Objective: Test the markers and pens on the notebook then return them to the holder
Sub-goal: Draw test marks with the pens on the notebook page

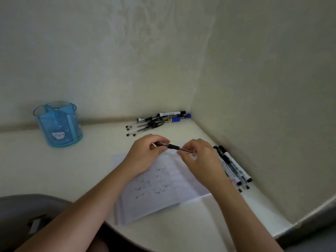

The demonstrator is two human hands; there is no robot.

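Above the open white lined notebook (163,188), gripping a slim clear pen (172,146) with black grip: left hand (145,153) curled round its barrel, right hand (198,157) pinching the other end. Well apart at left, the translucent blue round plastic holder (58,124), upright.

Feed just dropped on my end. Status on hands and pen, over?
Left hand grips pen barrel, right hand pinches its other end, above notebook. Holder far left, no pens showing. Nothing in the way.
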